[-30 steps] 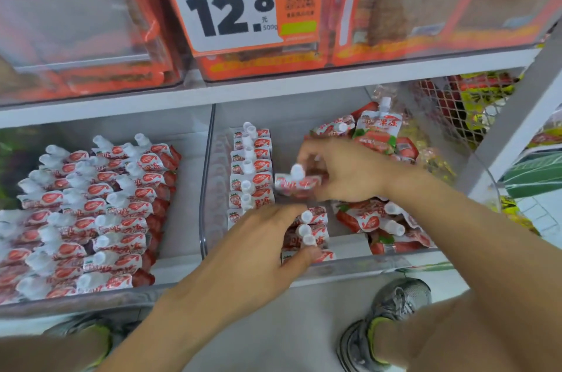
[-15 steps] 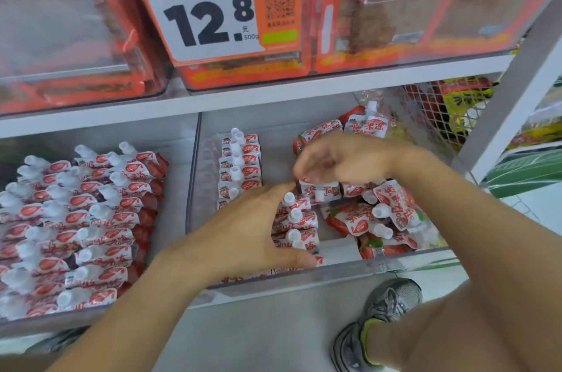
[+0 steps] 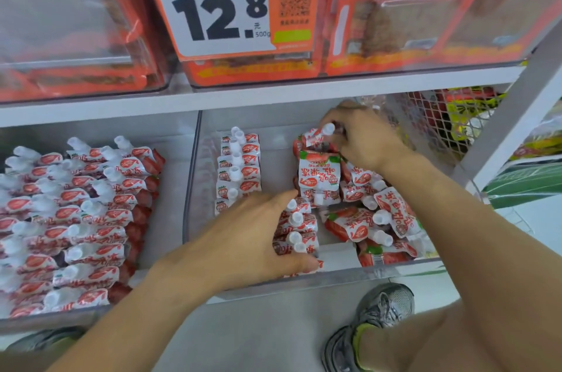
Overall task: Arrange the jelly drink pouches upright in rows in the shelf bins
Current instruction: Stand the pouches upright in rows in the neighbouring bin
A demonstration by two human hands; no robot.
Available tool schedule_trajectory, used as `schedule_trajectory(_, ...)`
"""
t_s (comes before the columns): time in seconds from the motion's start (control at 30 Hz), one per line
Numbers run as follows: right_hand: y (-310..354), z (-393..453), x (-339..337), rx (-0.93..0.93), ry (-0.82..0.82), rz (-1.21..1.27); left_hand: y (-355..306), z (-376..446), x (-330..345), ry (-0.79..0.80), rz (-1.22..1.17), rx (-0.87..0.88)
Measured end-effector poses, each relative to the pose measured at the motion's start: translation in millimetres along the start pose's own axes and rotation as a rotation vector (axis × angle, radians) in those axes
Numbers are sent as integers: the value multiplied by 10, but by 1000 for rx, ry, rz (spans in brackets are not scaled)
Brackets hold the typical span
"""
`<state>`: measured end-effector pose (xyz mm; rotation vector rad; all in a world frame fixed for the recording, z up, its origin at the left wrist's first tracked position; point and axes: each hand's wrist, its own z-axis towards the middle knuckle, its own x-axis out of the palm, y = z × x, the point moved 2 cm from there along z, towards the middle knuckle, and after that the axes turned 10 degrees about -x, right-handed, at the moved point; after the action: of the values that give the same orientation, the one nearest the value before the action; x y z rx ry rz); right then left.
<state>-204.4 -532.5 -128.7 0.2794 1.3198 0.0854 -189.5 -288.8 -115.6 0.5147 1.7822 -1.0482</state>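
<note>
Below: pale grey shop floor point(image 3: 273, 338), two grey running shoes, one at right point(image 3: 369, 321), the other barely visible at lower left point(image 3: 45, 338). White metal shelf point(image 3: 243, 95) across the middle, slanted white upright point(image 3: 517, 116) at right, wire mesh panel point(image 3: 438, 119) behind.

Two clear shelf bins on the lower level. Left bin point(image 3: 91, 315): packed with upright strawberry jelly pouches point(image 3: 91, 213) in roughly three rows, too many to count. Right bin point(image 3: 349, 276): one back row of six upright pouches point(image 3: 238, 171), a front row of about four point(image 3: 296, 232), a loose heap point(image 3: 374, 219) of around eight lying flat.

Left hand point(image 3: 243, 247): fingers curved round the front row, thumb pressed at its near end. Right hand point(image 3: 365, 137): fingertips pinching a pouch point(image 3: 317, 136) near its white cap, at the back of the heap.

Above: orange price card point(image 3: 231, 4) reading 12.8, three orange snack boxes.
</note>
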Motion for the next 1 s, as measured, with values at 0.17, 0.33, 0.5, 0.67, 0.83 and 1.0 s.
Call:
schedule_trajectory(0.17, 336, 97, -75, -156, -175, -74, 26, -90, -22, -54, 35, 6)
schedule_trajectory(0.33, 667, 9, 27, -235, 74, 270, 139, -382, -5, -261, 73, 26)
schedule_trajectory(0.5, 495, -21, 60, -141, 216, 328, 292, -530, 9, -397, 157, 18)
schedule_trajectory(0.67, 579, -36, 75, -172, 305, 272, 420, -566, 33, -654, -144, -220)
schedule_trajectory(0.83, 758, 28, 311, -219, 434, 131, 466, -543, 92, -637, -335, -334)
schedule_trajectory(1.0, 802, 83, 232, -168, 650, 175, 464, -554, 63, -643, -320, -301)
